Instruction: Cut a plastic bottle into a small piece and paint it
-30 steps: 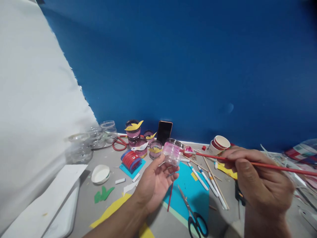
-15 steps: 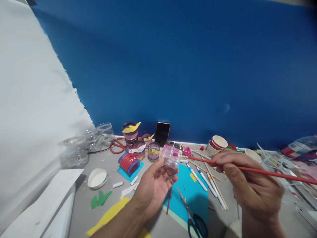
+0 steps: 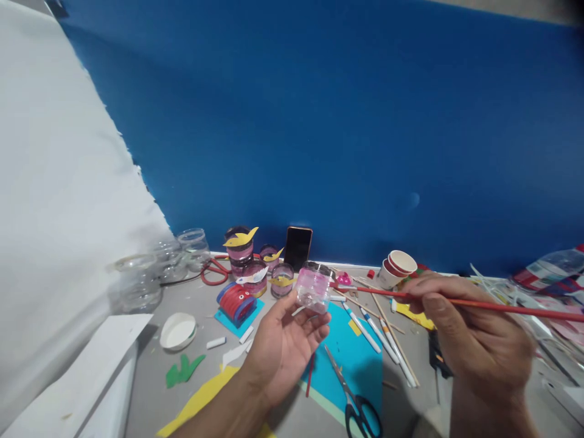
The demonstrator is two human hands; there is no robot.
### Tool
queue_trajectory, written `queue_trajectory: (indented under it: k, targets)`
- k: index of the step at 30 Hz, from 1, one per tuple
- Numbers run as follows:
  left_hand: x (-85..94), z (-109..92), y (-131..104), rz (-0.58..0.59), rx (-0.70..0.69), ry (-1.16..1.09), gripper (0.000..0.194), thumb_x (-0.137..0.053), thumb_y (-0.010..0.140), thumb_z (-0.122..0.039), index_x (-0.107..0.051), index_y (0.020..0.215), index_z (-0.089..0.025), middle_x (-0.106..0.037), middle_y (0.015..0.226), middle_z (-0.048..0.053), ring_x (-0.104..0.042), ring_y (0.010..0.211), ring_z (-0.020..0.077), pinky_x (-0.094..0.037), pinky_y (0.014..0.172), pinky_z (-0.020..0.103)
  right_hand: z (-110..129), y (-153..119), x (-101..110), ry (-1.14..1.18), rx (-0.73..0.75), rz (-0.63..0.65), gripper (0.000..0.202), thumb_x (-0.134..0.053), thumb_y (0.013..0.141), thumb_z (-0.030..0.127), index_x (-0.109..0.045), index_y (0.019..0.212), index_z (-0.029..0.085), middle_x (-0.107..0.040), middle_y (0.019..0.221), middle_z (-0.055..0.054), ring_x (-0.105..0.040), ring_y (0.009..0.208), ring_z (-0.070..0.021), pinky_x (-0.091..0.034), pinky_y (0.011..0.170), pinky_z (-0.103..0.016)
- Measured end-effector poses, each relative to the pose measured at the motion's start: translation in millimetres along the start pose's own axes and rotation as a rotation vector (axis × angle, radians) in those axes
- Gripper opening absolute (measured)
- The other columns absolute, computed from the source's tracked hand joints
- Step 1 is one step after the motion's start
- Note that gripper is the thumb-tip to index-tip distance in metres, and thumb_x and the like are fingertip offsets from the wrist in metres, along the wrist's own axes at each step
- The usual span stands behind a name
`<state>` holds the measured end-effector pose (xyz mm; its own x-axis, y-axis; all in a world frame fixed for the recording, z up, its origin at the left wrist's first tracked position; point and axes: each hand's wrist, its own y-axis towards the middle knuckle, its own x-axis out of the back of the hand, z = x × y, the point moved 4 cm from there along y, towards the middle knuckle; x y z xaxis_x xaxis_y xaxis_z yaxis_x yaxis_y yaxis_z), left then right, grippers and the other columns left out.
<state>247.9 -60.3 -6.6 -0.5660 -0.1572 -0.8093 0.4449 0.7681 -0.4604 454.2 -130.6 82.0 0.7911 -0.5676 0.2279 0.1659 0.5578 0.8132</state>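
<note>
My left hand (image 3: 289,340) holds a small clear plastic cup (image 3: 314,291) by its lower side, with pink paint on part of its wall and a dark band at its rim. In my right hand (image 3: 469,334) is a long red paintbrush (image 3: 378,292), gripped between thumb and fingers. The brush tip is at the right side of the cup; whether it touches cannot be told. Just behind the brush lies a blob of bright pink paint (image 3: 344,278). Several pink-painted cups (image 3: 240,250) with yellow paper birds stand left of the held cup.
Scissors (image 3: 353,398) lie on blue paper (image 3: 365,365) below my hands, near several markers (image 3: 378,334) and sticks. A phone (image 3: 298,248) leans on the blue wall. Paper cups (image 3: 396,269) stand at the right back, clear plastic pieces (image 3: 137,283) at the left.
The brush in my right hand has drawn back to the right, from across the cup's painted face to its right side. My left hand keeps the cup in nearly the same place.
</note>
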Motion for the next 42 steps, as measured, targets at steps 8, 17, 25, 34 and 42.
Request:
queue_trajectory:
  k: [8, 17, 25, 34, 42]
  targets:
    - [-1.8, 3.6, 1.0, 0.000, 0.058, -0.015, 0.031, -0.053, 0.102, -0.034, -0.068, 0.099, -0.006, -0.072, 0.089, 0.017, -0.074, 0.081, 0.0253, -0.059, 0.076, 0.034, -0.2, 0.3, -2.3, 0.044, -0.006, 0.012, 0.015, -0.065, 0.098, 0.015, -0.078, 0.100, 0.022, -0.075, 0.093, -0.002, -0.072, 0.089, -0.0185, -0.058, 0.080, -0.032]
    - [-3.1, 2.3, -2.6, 0.048, 0.108, -0.034, 0.040, -0.049, 0.103, -0.039, -0.067, 0.107, -0.003, -0.073, 0.091, 0.020, -0.075, 0.082, 0.0260, -0.061, 0.076, 0.034, -0.8, 1.6, -1.3, 0.048, 0.000, -0.008, 0.013, -0.066, 0.097, 0.016, -0.078, 0.097, 0.022, -0.076, 0.090, -0.003, -0.071, 0.085, -0.0189, -0.058, 0.075, -0.033]
    - [-6.2, 1.6, -3.8, 0.065, 0.139, -0.088, 0.043, -0.048, 0.103, -0.040, -0.067, 0.105, -0.002, -0.073, 0.092, 0.020, -0.075, 0.083, 0.0263, -0.060, 0.076, 0.033, 1.1, 1.7, 1.3, 0.092, -0.001, -0.056, 0.014, -0.065, 0.098, 0.016, -0.078, 0.097, 0.022, -0.075, 0.088, -0.004, -0.071, 0.085, -0.0203, -0.059, 0.070, -0.034]
    - [-9.2, 0.6, -6.5, 0.056, 0.138, -0.079, 0.044, -0.048, 0.103, -0.043, -0.068, 0.102, -0.004, -0.073, 0.089, 0.019, -0.073, 0.082, 0.0251, -0.059, 0.075, 0.033, 2.2, 6.6, -0.2, 0.139, 0.020, -0.038, 0.016, -0.064, 0.096, 0.013, -0.078, 0.096, 0.021, -0.074, 0.085, -0.005, -0.071, 0.083, -0.0212, -0.060, 0.069, -0.036]
    - [-9.8, 1.6, -5.3, 0.047, 0.061, -0.048, 0.040, -0.050, 0.103, -0.040, -0.069, 0.096, -0.006, -0.072, 0.087, 0.017, -0.073, 0.081, 0.0250, -0.060, 0.077, 0.034, 6.4, 4.8, -5.0, 0.147, 0.050, 0.074, 0.019, -0.064, 0.095, 0.010, -0.078, 0.100, 0.022, -0.076, 0.089, -0.004, -0.071, 0.083, -0.0206, -0.061, 0.076, -0.038]
